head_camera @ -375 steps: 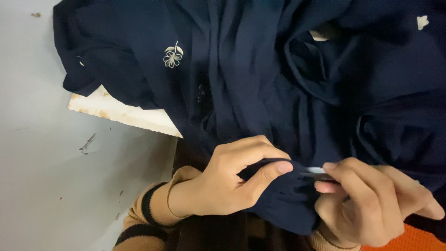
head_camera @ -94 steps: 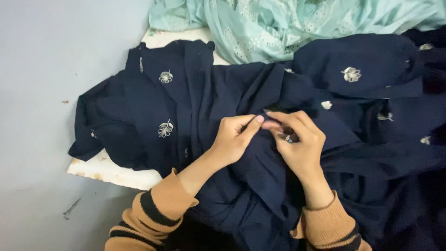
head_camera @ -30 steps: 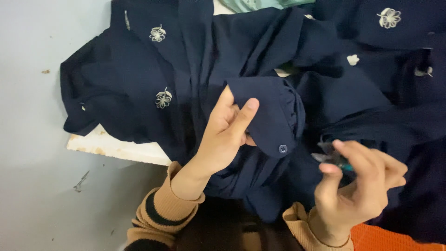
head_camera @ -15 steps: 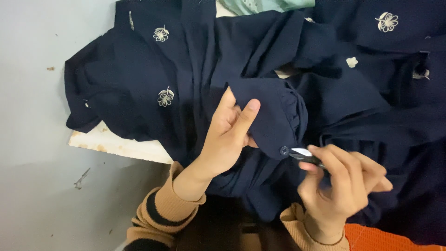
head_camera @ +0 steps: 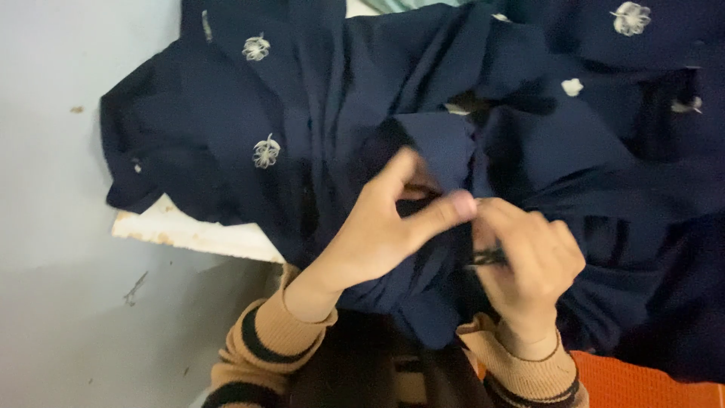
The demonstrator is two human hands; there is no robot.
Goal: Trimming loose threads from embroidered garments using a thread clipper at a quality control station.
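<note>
A heap of dark navy cloth (head_camera: 529, 151) fills most of the view, with small white stitched flowers (head_camera: 266, 152) scattered over it. It lies over a white worktop (head_camera: 189, 230), whose chipped edge shows at the cloth's lower left. Left of the cloth is a bare grey floor (head_camera: 68, 302), and a strip of orange cloth (head_camera: 642, 381) shows at the navy cloth's lower right corner.

Low in the middle of the cloth, 2 hands meet over 1 raised fold. The left hand (head_camera: 377, 234) pinches that fold, thumb and fingers clenched on the fabric, with the thumb tip pressed toward the other hand. The right hand (head_camera: 529, 261) sits just beside it, touching it, its grip closed around a small dark tool (head_camera: 487, 258); only a short piece shows between the fingers, too blurred to tell its kind.

Both wrists wear tan knit sleeves (head_camera: 521, 366) with dark stripes, below the cloth's lower edge.
</note>
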